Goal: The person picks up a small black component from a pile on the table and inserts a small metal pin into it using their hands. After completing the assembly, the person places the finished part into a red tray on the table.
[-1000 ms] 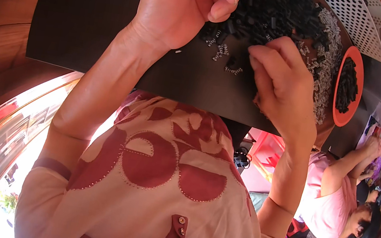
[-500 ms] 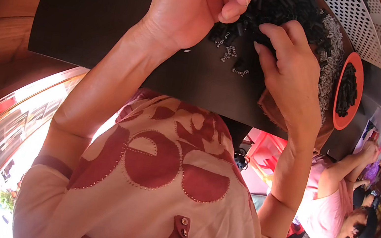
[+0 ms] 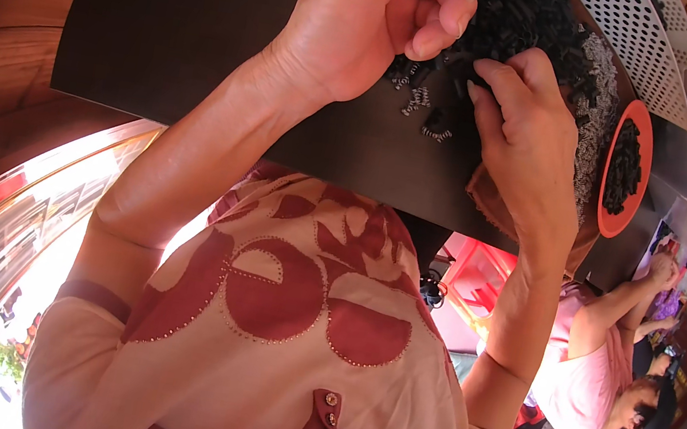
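My left hand [image 3: 350, 31] is raised over the dark tabletop with its fingers curled. A small black piece shows at its fingertips, cut off by the upper edge. To its right, my right hand [image 3: 531, 136] has thumb and forefinger bent toward each other at the near edge of a heap of short black tubular pieces [image 3: 519, 13]. What lies between those fingertips blends into the dark heap. A few small silver coils, like springs [image 3: 416, 100], lie loose between the hands. Many more silver coils [image 3: 594, 119] form a band beyond my right hand.
An orange bowl [image 3: 647, 164] of black pieces stands at the table's right. A brown cloth [image 3: 490, 197] lies under my right wrist, and a white perforated basket [image 3: 648, 52] is at the far right. Another person in pink [image 3: 584, 369] sits farther right.
My left hand has shifted slightly right and nearer to me. My right hand has come slightly nearer too, still at the heap's edge. A black piece now shows at my left fingertips.
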A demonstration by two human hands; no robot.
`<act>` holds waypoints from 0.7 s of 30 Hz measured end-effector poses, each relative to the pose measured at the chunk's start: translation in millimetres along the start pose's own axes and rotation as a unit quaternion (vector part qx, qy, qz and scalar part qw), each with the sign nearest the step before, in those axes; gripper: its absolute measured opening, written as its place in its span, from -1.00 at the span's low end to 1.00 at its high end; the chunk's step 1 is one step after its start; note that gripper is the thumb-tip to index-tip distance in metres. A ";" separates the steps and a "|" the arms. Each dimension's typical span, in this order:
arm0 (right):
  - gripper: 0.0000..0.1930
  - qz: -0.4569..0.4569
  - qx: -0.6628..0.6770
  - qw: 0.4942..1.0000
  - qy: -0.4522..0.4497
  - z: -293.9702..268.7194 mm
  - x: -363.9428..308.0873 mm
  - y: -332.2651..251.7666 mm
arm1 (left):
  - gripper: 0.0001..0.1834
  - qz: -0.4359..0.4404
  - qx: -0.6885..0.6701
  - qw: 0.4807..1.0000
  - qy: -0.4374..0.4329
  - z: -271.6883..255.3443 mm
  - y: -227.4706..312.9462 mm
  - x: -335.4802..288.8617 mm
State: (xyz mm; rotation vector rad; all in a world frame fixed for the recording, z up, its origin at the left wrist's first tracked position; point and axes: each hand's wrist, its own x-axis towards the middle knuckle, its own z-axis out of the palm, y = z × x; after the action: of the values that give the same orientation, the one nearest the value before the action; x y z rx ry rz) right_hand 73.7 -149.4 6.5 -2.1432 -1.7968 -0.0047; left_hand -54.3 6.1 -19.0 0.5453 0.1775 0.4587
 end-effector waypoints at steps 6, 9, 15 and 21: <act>-0.89 0.000 -0.002 1.000 -0.002 -2.7 -0.8 -0.5 | -0.71 -0.012 0.021 1.000 0.015 15.7 4.1 -4.1; -0.90 -0.005 -0.015 1.000 -0.001 -1.2 -0.3 -1.1 | -0.71 -0.005 0.029 1.000 -0.012 3.6 -0.8 -1.1; -0.91 -0.009 -0.016 1.000 -0.020 -3.9 -1.3 -1.5 | -0.72 -0.026 0.041 0.998 0.026 18.4 1.9 -5.8; -0.90 -0.009 -0.012 1.000 -0.022 -3.7 -2.3 -0.5 | -0.74 -0.012 0.021 0.999 -0.028 8.1 -4.7 -2.1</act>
State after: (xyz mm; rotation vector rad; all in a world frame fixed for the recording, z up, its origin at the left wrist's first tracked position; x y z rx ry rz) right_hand 73.5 -152.5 9.6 -2.1597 -1.8489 0.0161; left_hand -52.2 -2.1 -14.6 0.5955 0.1409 0.4162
